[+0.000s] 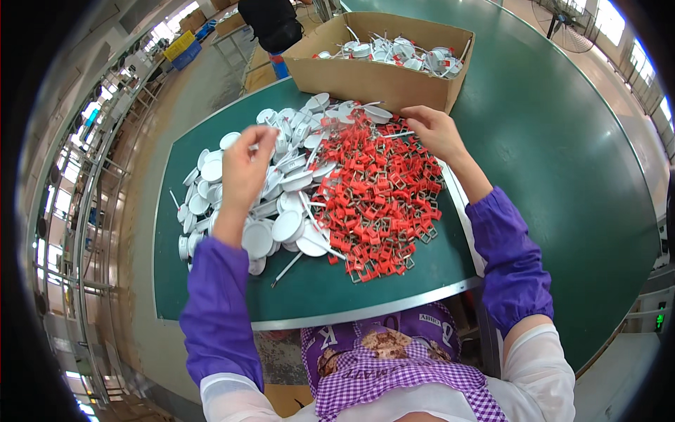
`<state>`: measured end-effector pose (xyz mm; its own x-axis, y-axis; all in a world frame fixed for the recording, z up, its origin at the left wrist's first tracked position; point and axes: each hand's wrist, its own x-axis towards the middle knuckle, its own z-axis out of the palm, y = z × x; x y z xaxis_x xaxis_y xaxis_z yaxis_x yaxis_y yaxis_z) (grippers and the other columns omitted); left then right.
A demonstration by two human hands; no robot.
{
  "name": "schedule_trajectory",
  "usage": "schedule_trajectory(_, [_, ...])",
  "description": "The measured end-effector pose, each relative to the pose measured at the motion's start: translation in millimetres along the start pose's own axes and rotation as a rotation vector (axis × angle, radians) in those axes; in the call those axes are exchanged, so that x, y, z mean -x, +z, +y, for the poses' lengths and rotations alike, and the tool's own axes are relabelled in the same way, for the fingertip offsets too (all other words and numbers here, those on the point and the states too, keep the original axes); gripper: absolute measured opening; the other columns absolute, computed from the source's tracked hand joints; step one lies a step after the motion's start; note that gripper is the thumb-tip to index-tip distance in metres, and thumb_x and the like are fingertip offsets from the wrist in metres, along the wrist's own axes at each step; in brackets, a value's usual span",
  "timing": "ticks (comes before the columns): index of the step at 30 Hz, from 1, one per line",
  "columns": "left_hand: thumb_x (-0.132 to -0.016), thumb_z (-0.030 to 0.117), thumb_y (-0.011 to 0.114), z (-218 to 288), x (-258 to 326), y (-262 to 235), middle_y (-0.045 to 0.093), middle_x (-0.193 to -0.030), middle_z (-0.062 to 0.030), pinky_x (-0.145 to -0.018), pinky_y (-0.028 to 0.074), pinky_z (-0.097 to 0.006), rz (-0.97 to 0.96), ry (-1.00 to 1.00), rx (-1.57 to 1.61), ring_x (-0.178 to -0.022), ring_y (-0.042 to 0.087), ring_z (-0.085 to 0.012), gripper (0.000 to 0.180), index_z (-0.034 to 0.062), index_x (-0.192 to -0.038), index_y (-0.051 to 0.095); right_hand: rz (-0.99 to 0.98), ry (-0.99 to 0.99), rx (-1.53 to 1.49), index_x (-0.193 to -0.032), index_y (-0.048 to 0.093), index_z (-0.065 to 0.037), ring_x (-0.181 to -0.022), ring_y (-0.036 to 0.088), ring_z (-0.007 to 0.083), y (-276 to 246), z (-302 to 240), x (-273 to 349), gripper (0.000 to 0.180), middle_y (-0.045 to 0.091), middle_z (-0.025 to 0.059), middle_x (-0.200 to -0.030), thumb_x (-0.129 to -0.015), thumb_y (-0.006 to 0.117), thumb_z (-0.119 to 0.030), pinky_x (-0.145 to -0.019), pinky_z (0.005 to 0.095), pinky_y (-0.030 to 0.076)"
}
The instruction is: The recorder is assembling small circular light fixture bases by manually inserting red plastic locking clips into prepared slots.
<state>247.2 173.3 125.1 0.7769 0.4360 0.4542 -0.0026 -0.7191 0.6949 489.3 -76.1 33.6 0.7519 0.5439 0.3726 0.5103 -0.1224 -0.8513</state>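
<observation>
My left hand [246, 165] hovers above a heap of white round disc-shaped parts with short white cables [287, 226]. Its fingers are curled together in a pinch, and what they hold, if anything, is too small to make out. At the far edge of the pile of red plastic clips with metal wire loops [376, 190], my right hand [436, 132] reaches in from the right. Its fingers are stretched forward, slightly apart from the thumb, near the front of the cardboard box [376, 83]. A white cable lies just below its fingertips.
More white parts with cables [404, 53] and some red pieces fill the box. Both heaps lie on a green table [323, 295] with a pale metal edge; another green tabletop [555, 176] extends right. A dark backpack-like object [273, 24] stands beyond, and yellow and blue crates [183, 49] farther left.
</observation>
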Motion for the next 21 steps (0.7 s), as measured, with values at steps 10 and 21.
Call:
schedule_trajectory(10, [-0.096, 0.04, 0.057, -123, -196, 68, 0.068, -0.111, -0.0134, -0.09, 0.047, -0.032, -0.369, -0.132, -0.264, -0.102, 0.063, -0.0208, 0.048, -0.0015, -0.119, 0.062, -0.301, -0.164, 0.294, -0.133, 0.053, 0.001, -0.124, 0.052, 0.0367, 52, 47, -90, 0.052, 0.054, 0.024, -0.134, -0.089, 0.059, -0.025, -0.107, 0.04, 0.039])
schedule_trajectory(21, [-0.09, 0.063, 0.05, -178, -242, 159, 0.06, -0.131, -0.0155, -0.102, 0.042, -0.037, -0.861, -0.193, -0.454, -0.119, 0.057, -0.028, 0.07, 0.0091, -0.134, 0.057, -0.48, 0.042, 0.282, -0.135, 0.054, -0.005, -0.12, 0.056, 0.0364, 55, 55, -110, 0.055, 0.058, 0.0226, -0.129, -0.088, 0.062, -0.033, -0.103, 0.0398, 0.043])
